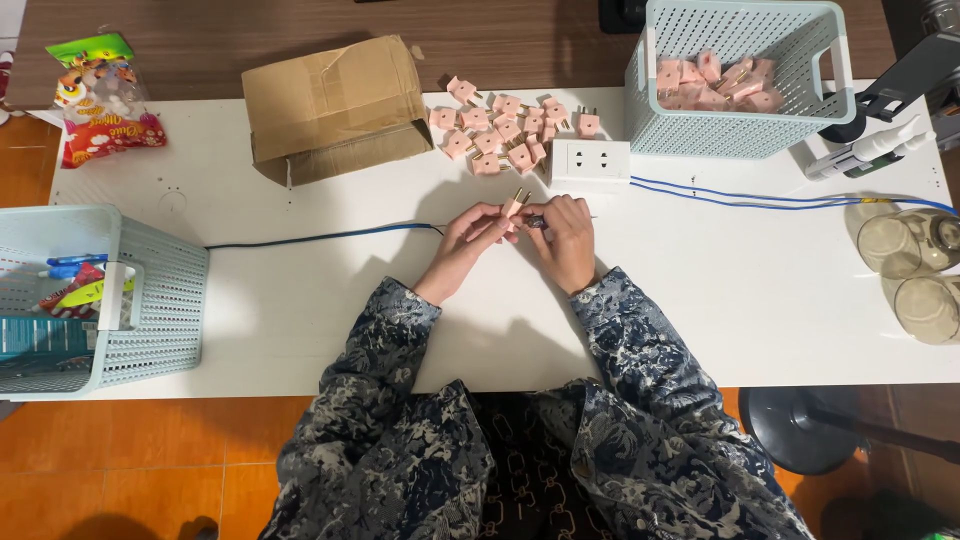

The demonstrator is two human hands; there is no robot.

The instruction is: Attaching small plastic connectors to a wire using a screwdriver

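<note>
Both forearms extend forward over the white surface [300, 300], wrists angled inward so the hands meet at centre. Open room lies on both sides; a pile of pink plugs [505, 130] and a white socket block [590, 160] sit just beyond. The left hand [465, 240] pinches a pink plug [513, 206], prongs up. The right hand [565, 240] closes its fingers on a small dark tool [536, 221] at the plug.

A white tabletop [300, 310] stands on an orange tiled floor [130, 460] (glossy under even light), beside a round black stool base [800, 430].
</note>
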